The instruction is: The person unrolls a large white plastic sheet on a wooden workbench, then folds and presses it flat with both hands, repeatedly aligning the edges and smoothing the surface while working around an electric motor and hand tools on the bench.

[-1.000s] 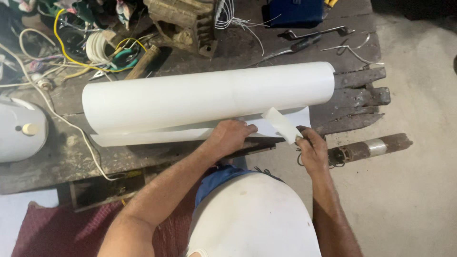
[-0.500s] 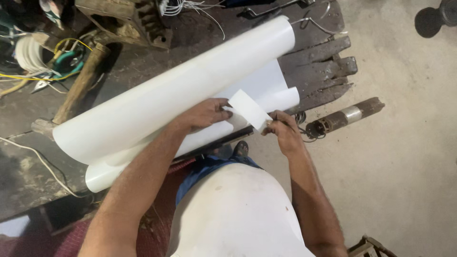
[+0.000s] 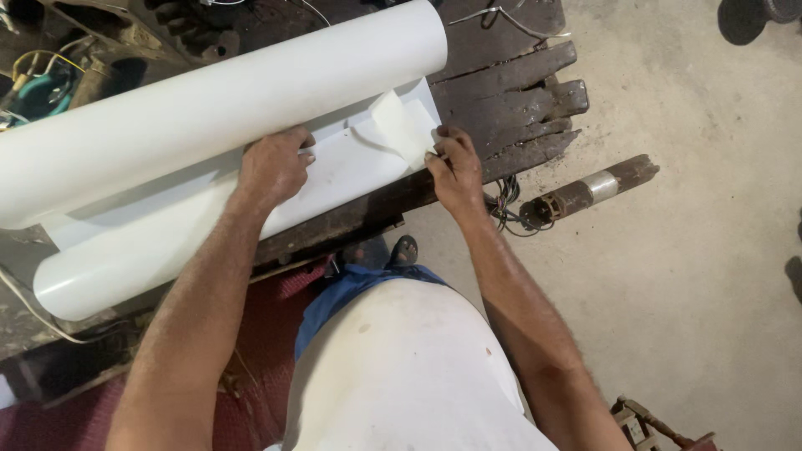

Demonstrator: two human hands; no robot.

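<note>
You're working in soft, even light that seems to fall from above. The white roll (image 3: pixel 225 100) is the brightest thing in view and nearly washes out along its top, with a mild sheen but no hard glare. Your left hand (image 3: pixel 271 167) casts a faint shadow on the sheet. The bench (image 3: pixel 501 92) stays dark, the upper left corner murky. Focus is fairly sharp throughout; edges bend slightly.
</note>
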